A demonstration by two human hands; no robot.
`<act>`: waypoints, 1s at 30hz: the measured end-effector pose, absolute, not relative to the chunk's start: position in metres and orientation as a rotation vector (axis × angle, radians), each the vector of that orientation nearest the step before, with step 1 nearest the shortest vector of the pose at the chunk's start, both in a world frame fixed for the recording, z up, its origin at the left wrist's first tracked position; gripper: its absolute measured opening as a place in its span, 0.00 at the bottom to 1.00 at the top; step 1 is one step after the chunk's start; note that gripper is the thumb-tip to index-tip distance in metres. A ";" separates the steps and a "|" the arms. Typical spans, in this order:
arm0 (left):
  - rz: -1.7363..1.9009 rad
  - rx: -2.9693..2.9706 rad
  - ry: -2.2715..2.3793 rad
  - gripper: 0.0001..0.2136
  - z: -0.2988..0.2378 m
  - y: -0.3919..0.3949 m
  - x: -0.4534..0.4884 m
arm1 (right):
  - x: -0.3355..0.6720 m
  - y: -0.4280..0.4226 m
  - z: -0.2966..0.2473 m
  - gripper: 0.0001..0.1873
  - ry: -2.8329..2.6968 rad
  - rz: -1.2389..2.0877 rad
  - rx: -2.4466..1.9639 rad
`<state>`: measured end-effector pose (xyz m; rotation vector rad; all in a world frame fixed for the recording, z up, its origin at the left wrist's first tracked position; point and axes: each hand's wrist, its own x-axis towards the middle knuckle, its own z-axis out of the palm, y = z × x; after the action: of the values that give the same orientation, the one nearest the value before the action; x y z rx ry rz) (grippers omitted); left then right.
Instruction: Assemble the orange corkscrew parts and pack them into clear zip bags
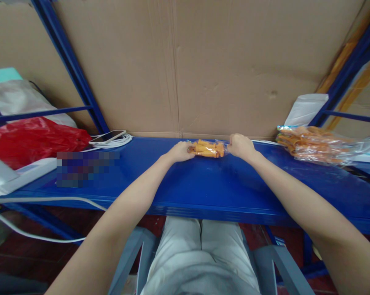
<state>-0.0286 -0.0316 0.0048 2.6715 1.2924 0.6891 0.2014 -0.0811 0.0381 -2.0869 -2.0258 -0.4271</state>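
Observation:
A clear plastic bag of orange pieces (208, 148) lies on the blue tabletop (203, 184), near its back edge. My left hand (181, 151) is closed on the bag's left end. At the opposite end, the fingers of my right hand (240, 146) are closed on the clear plastic. The bag stretches sideways between both hands. What exactly the orange pieces are is too small to tell, and my fingertips are partly hidden.
To the right sits a larger clear bag of orange items (314, 143). A phone (107, 138) rests on a coiled white cable (117, 141) at the left, beside a red plastic bag (40, 139). Brown cardboard (179, 69) stands behind, between blue metal posts (68, 65).

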 end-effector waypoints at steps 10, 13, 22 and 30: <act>0.653 2.717 1.216 0.16 0.005 -0.033 -0.028 | 0.206 -0.080 0.040 0.18 -2.049 -0.357 -2.187; 0.615 2.764 1.221 0.16 0.006 -0.032 -0.031 | 0.207 -0.079 0.038 0.18 -2.105 -0.369 -2.119; 0.547 2.719 1.263 0.18 0.011 -0.035 -0.031 | 0.206 -0.077 0.036 0.18 -2.056 -0.376 -2.179; 0.517 2.768 1.226 0.17 0.013 -0.036 -0.032 | 0.218 -0.070 0.029 0.22 -2.005 -0.239 -2.282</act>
<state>-0.0322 -0.0359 0.0126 2.7677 1.2265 0.5175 0.2181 -0.0698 0.0290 -2.2825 -2.0050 -0.2389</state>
